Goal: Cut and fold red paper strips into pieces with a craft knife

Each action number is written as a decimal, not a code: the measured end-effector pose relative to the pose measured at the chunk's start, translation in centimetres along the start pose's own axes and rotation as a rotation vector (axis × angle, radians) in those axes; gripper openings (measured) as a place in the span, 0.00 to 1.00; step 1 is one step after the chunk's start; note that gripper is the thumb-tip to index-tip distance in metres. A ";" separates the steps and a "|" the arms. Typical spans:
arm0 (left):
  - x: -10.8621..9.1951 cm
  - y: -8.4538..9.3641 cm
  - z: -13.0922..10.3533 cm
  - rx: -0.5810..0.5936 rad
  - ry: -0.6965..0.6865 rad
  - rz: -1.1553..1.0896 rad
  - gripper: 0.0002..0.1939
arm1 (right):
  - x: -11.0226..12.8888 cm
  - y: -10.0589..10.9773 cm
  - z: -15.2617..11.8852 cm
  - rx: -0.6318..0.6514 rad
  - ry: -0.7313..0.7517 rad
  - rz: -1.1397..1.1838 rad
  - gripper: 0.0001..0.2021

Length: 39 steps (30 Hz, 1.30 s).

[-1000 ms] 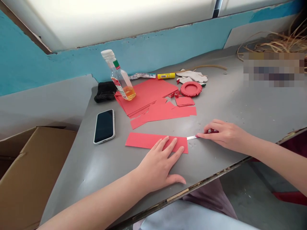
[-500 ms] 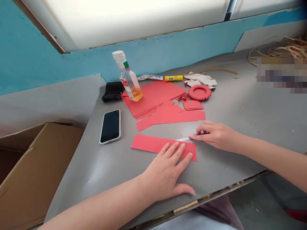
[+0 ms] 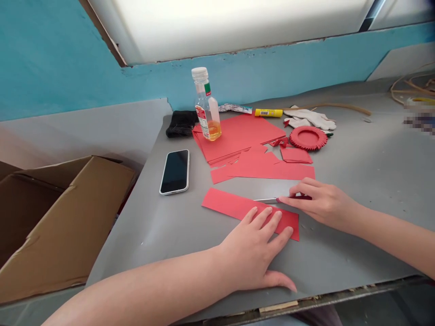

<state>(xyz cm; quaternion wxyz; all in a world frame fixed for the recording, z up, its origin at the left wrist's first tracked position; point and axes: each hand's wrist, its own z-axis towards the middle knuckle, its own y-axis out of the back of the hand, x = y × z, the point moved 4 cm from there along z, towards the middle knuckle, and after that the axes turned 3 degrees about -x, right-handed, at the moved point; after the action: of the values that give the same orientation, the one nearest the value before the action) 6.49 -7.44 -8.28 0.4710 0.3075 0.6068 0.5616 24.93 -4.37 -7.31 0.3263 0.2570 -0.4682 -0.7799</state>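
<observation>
My left hand [image 3: 258, 246] lies flat with spread fingers on a folded-looking strip of red paper [image 3: 227, 202]. The strip is tilted, its right end nearer the table's front edge. My right hand [image 3: 321, 201] is closed around a utility knife [image 3: 267, 200] with a dark red handle. Its long thin metal blade points left, and the tip meets the strip's upper edge; whether it sits between layers I cannot tell. Beyond the strip lie torn-edged red paper [image 3: 268, 171], a stack of red sheets [image 3: 244, 131] and small red rectangles [image 3: 296, 155].
A bottle of amber liquid [image 3: 213, 130] stands on the red sheets. Around are a phone [image 3: 175, 172], a black cloth-like item [image 3: 181, 123], a yellow glue stick [image 3: 268, 112], white gloves [image 3: 314, 118] and a red pleated ring [image 3: 308, 137]. A cardboard box [image 3: 74, 213] stands left of the table.
The view has turned left, so everything appears further right. The paper strip has tilted a little more, its right end toward me. The knife blade remains at its upper edge.
</observation>
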 end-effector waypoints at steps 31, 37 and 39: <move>-0.3 0.7 0.1 -0.041 -0.010 0.104 0.42 | 0.4 -5.7 9.9 0.004 0.008 0.241 0.15; -0.3 0.5 0.0 -0.069 -0.014 0.103 0.42 | 0.6 -7.2 11.6 -0.016 -0.033 0.272 0.14; -0.3 0.5 -0.1 -0.082 -0.014 0.102 0.42 | 0.6 -7.2 11.9 -0.043 -0.036 0.263 0.15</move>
<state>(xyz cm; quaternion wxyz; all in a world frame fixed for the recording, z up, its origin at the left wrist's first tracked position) 6.42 -7.70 -7.76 0.4580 0.3225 0.5635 0.6072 14.22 4.34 -8.72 0.4227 0.1724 -0.4866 -0.7449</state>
